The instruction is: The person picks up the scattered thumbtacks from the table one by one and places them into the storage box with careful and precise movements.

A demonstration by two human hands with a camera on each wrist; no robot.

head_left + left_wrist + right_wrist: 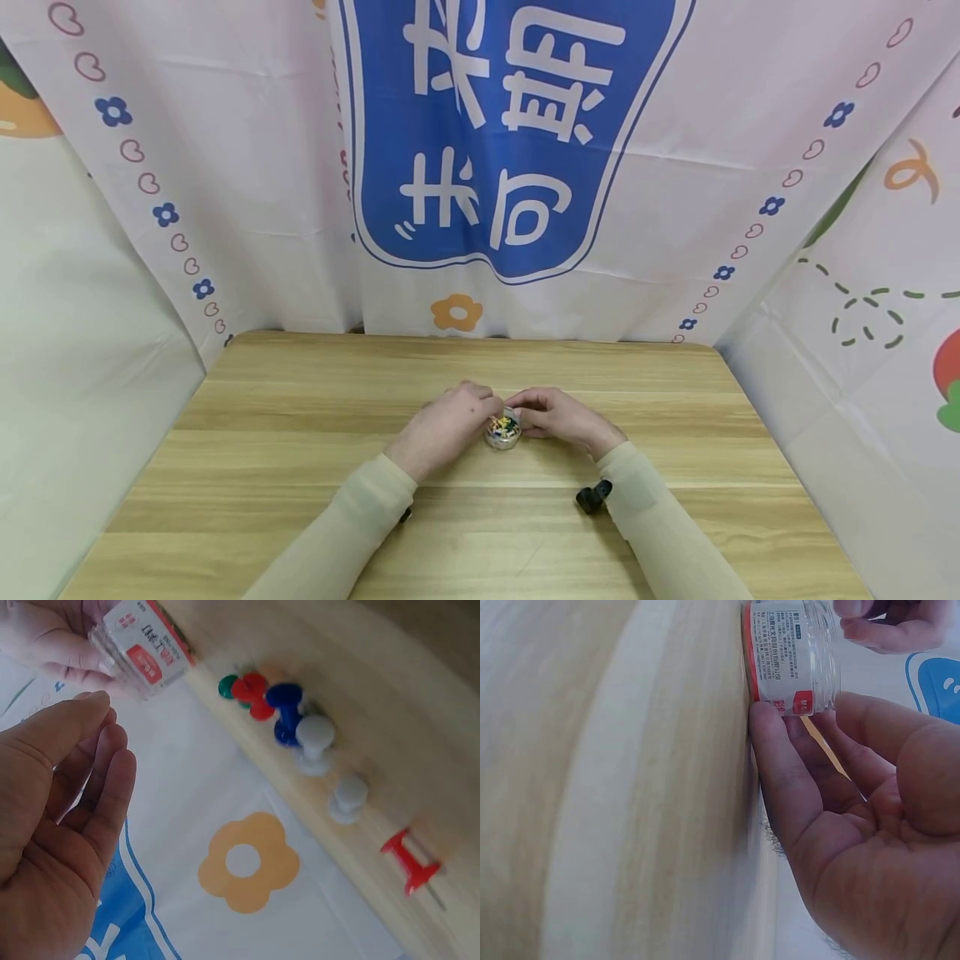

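A small clear jar (502, 444) stands upright on the table, with colourful push pins (504, 425) in it. Its white and red label (780, 652) faces the right wrist camera. My right hand (558, 417) holds the jar's right side, fingers low on the wall and thumb by the rim. My left hand (453, 421) is bent over the jar's mouth from the left, fingers loosely curled; no pin shows between them. Beside it, in the left wrist view, lie loose push pins: a blue one (286, 712), a white one (349, 799), a red one (410, 861) and others.
The wooden table (300, 517) ends at a hanging white cloth (285, 250) with a blue printed sign. More printed cloth hangs at both sides. A black wrist device (592, 497) sits at the right sleeve.
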